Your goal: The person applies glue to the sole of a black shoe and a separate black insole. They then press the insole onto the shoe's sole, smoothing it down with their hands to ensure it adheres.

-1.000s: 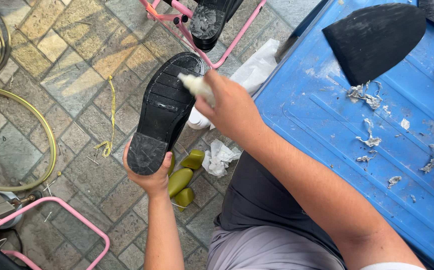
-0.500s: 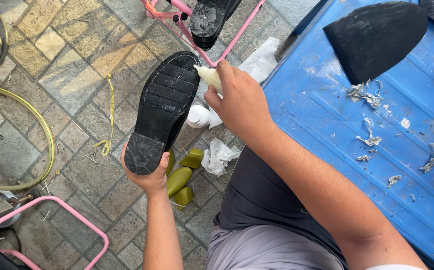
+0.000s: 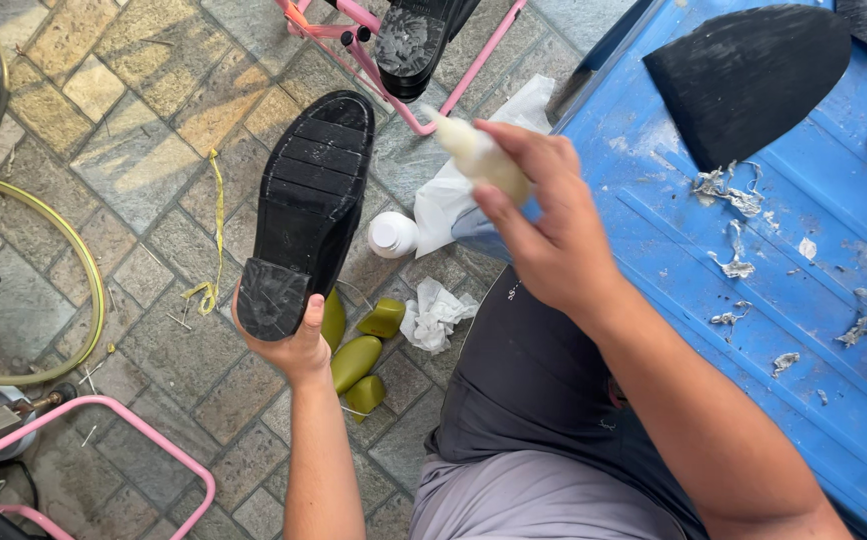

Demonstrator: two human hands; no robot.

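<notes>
- Here the left hand point(image 3: 293, 345) grips the heel end of a black shoe with a ridged rubber sole point(image 3: 308, 205), thumb curled over the heel edge; the sole faces up toward the camera and the toe points away from the person, over the stone-tiled floor point(image 3: 123, 150).
- Meanwhile the right hand point(image 3: 543, 235) is wrapped closed round a small cream-coloured squeeze bottle with a pointed nozzle point(image 3: 478, 155); the nozzle tip points up-left and sits clear of the sole, just to its right.
- Below the shoe, several olive-green wedge-shaped pieces point(image 3: 358, 355) lie on the floor, with a crumpled white tissue point(image 3: 436, 312) just beside them and a small white round-capped bottle point(image 3: 392, 235) near the sole's edge.
- To the right lies a blue ribbed plastic surface point(image 3: 833, 390) strewn with pale scraps; a flat black sole-shaped sheet point(image 3: 743, 75) rests on it.
- A pink metal tube frame point(image 3: 408, 105) at the top carries another dark shoe point(image 3: 415, 40), sole up.
</notes>
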